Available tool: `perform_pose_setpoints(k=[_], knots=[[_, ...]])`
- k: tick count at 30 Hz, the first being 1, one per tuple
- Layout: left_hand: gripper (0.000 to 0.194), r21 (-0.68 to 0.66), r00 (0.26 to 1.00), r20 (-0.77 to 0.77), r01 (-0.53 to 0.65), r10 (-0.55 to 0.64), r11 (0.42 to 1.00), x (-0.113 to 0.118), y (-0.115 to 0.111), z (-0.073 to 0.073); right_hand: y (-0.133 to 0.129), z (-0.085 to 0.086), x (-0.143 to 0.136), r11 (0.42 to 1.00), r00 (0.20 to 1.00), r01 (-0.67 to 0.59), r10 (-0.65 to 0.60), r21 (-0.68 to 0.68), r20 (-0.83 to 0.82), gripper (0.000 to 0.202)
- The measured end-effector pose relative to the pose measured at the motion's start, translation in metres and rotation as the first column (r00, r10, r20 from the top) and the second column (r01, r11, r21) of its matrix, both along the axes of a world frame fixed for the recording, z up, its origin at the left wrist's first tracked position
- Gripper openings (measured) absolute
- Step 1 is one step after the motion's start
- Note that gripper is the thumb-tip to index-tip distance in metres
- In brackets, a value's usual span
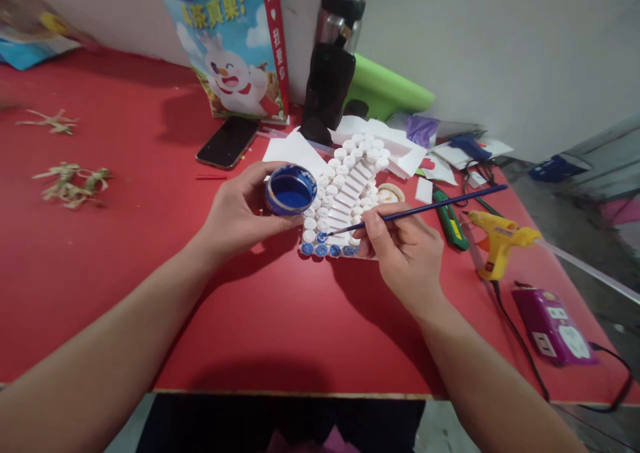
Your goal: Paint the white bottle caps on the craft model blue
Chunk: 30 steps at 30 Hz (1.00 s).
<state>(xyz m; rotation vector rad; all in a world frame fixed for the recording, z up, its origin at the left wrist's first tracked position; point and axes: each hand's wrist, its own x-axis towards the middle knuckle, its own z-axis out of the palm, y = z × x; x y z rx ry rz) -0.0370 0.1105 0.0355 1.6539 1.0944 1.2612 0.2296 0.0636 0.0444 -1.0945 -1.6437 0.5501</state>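
Note:
My left hand (245,206) is closed around a small jar of blue paint (291,190), tipped so its open mouth faces me. In my right hand (403,246) a thin dark-blue paintbrush (425,210) is pinched, its handle reaching out to the right. The brush tip meets a partly blue roll near the lower left of a white craft piece (345,180). Many small white rolls line this piece on both sides of a strip of white steps. Its front row of rolls is blue, and my right fingers cover part of that row's right end.
A black phone (227,142) and a printed bag (235,53) stand behind left. Dried plant bits (73,183) lie at left. To the right are a green cutter (450,220), a yellow glue gun (500,236) and a purple power box (554,326) with cords.

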Motion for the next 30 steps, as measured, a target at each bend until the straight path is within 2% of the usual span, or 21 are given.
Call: perform_pose_setpoints(k=[14, 25, 30], knots=[[0.072, 0.001, 1.0, -0.016, 0.002, -0.002, 1.0, -0.0003, 0.0009, -0.001, -0.001, 0.0018, -0.0008, 1.0, 0.999, 0.005, -0.005, 0.002, 0.033, 0.031], [0.071, 0.001, 1.0, 0.011, 0.008, -0.008, 1.0, 0.0003, 0.0001, -0.0007, -0.0028, 0.0019, -0.0028, 1.0, 0.999, -0.021, 0.021, -0.005, 0.027, 0.022], [0.073, 0.0, 1.0, -0.002, -0.002, 0.002, 1.0, 0.0004, 0.0004, -0.0014, -0.0035, 0.0029, -0.003, 1.0, 0.999, -0.011, 0.011, -0.011, 0.045, 0.025]])
